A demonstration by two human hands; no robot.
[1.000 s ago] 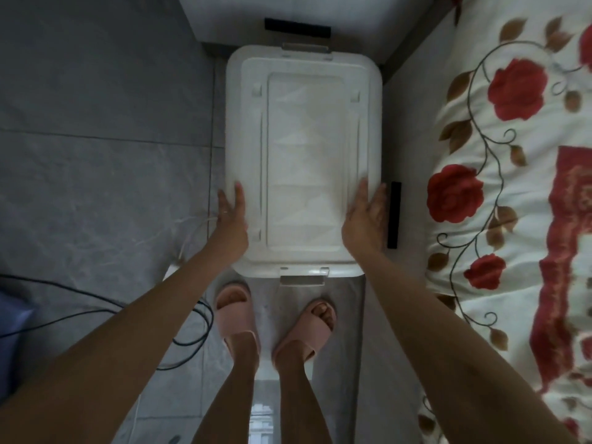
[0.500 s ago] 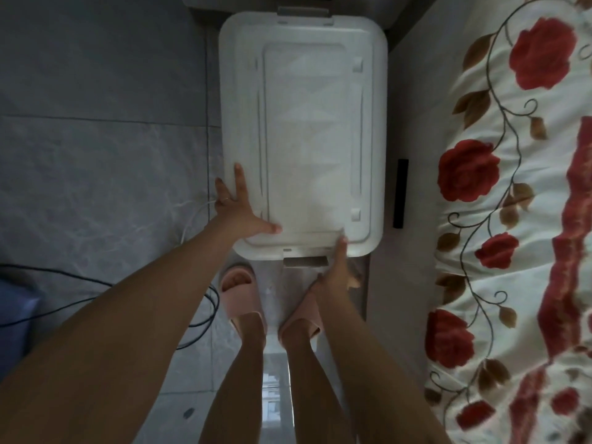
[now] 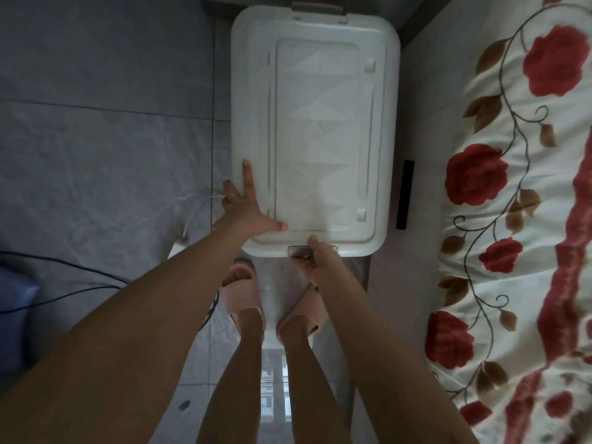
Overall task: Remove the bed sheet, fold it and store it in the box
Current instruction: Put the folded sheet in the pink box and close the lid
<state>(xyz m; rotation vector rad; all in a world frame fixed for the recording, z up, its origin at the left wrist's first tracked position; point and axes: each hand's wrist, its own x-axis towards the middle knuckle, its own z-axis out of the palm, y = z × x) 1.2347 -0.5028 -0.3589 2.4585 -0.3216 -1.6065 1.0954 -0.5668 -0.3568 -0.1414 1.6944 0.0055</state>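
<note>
A white plastic storage box (image 3: 315,129) with its lid on stands on the grey tiled floor in front of my feet. My left hand (image 3: 248,213) lies flat on the lid's near left corner, fingers spread. My right hand (image 3: 315,257) curls its fingers round the grey latch (image 3: 299,251) at the middle of the box's near edge. A white bed sheet (image 3: 525,200) with red roses and brown leaves covers the bed along the right side.
A second grey latch (image 3: 318,8) sits at the box's far edge. A black strip (image 3: 405,193) lies between box and bed. Cables (image 3: 96,277) and a white cord (image 3: 198,209) run over the floor on the left. A blue object (image 3: 16,318) sits at the left edge.
My right hand has left the lid's right side, come down to the near edge and taken hold of the latch. My left hand has shifted onto the near left corner with its fingers spread.
</note>
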